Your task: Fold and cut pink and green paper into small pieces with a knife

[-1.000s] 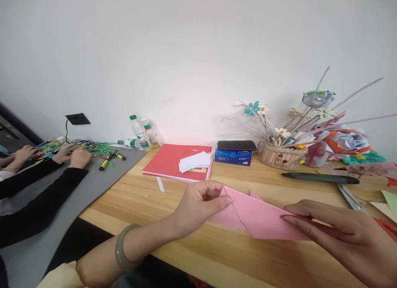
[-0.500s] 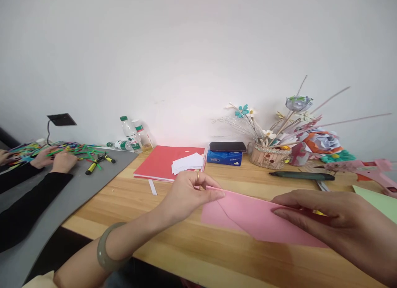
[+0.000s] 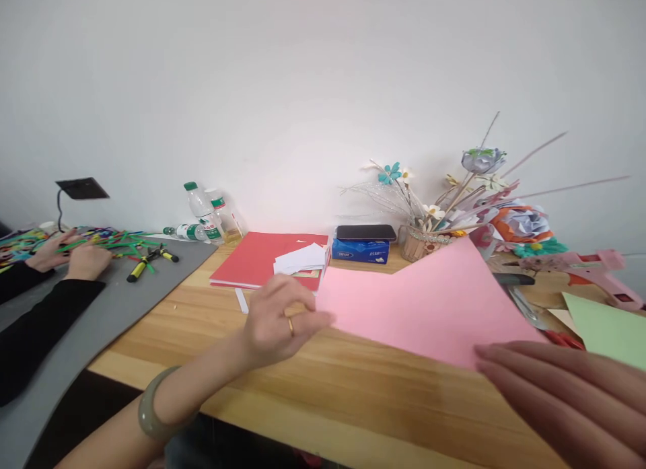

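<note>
A sheet of pink paper (image 3: 404,307) is spread out between my hands, with one far corner rising in front of the flower basket. My left hand (image 3: 282,321), wearing a ring, pinches the sheet's near left corner between thumb and fingers. At the near right edge is my right hand (image 3: 560,388), its fingers long and close together over the paper; the thumb is hidden and the hand is slightly blurred. Red handles (image 3: 565,340), maybe of scissors, show beside the paper.
Behind stand a red folder (image 3: 247,257) with white paper scraps (image 3: 300,259), a blue tissue pack (image 3: 361,251) under a phone (image 3: 366,233), and a flower basket (image 3: 421,243). A pink glue gun (image 3: 580,264) and green paper (image 3: 605,328) lie right. Another person's hands (image 3: 88,259) work left.
The pink sheet was folded over with both hands pinching its top edge; now it is opened out, with its far corner up. My right hand has turned over and moved nearer.
</note>
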Motion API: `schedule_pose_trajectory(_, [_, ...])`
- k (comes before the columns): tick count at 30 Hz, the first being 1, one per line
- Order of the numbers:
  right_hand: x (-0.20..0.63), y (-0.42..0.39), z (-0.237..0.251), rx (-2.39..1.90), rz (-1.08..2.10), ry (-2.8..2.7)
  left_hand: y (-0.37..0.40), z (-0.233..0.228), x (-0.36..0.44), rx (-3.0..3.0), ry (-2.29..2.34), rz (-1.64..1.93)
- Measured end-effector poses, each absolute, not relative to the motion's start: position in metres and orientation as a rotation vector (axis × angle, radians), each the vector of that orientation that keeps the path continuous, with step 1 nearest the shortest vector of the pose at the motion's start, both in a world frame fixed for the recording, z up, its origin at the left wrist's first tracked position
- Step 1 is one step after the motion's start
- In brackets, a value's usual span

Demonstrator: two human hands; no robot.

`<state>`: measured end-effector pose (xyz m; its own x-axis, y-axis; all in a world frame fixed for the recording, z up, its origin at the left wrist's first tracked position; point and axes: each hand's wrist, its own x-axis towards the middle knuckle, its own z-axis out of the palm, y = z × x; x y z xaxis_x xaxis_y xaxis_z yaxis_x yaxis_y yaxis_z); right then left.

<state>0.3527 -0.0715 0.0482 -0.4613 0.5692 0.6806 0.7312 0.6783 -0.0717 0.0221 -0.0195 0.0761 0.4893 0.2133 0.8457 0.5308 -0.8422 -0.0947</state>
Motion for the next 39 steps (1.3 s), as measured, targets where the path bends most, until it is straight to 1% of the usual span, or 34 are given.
schedule_pose_trajectory(3, [0.342,-0.071,0.023,-0.874,-0.243,-2.477,-0.026,0.040,0.017,-2.676,-0.662,-0.977])
schedule_pose_trajectory(5, [0.337,-0.068,0.016,-0.919,-0.118,-2.607,-0.030,0.020,0.014,-2.880,-0.776,-0.758])
schedule_pose_trajectory(7, [0.333,-0.064,0.015,-1.018,0.057,-2.679,-0.031,0.008,0.010,-3.036,-0.927,-0.657])
schedule_pose_trajectory(10, [0.330,-0.056,0.021,-1.187,0.287,-2.651,-0.030,0.005,0.007,-3.057,-1.267,-0.751])
schedule_pose_trajectory(13, [0.320,-0.040,0.024,-1.351,0.335,-2.508,-0.026,0.008,0.007,-2.928,-1.781,-0.836])
schedule_pose_trajectory(15, [0.309,-0.025,0.024,-1.435,0.383,-2.461,-0.025,0.010,0.008,-2.866,-2.060,-0.817])
schedule_pose_trajectory(17, [0.296,-0.009,0.022,-1.467,0.457,-2.477,-0.024,0.012,0.010,-2.853,-2.187,-0.768])
schedule_pose_trajectory(22, [0.273,0.017,0.017,-1.479,0.620,-2.553,-0.025,0.013,0.014,-2.868,-2.252,-0.607])
schedule_pose_trajectory(25, [0.270,0.019,0.017,-1.481,0.693,-2.562,-0.026,0.011,0.014,-2.899,-2.287,-0.656])
schedule_pose_trajectory(36, [0.274,0.016,0.015,-1.413,0.732,-2.567,-0.029,-0.006,0.013,-2.929,-2.448,-1.189])
schedule_pose_trajectory(39, [0.273,0.016,0.016,-1.376,0.690,-2.601,-0.030,0.000,0.013,-2.847,-2.636,-1.343])
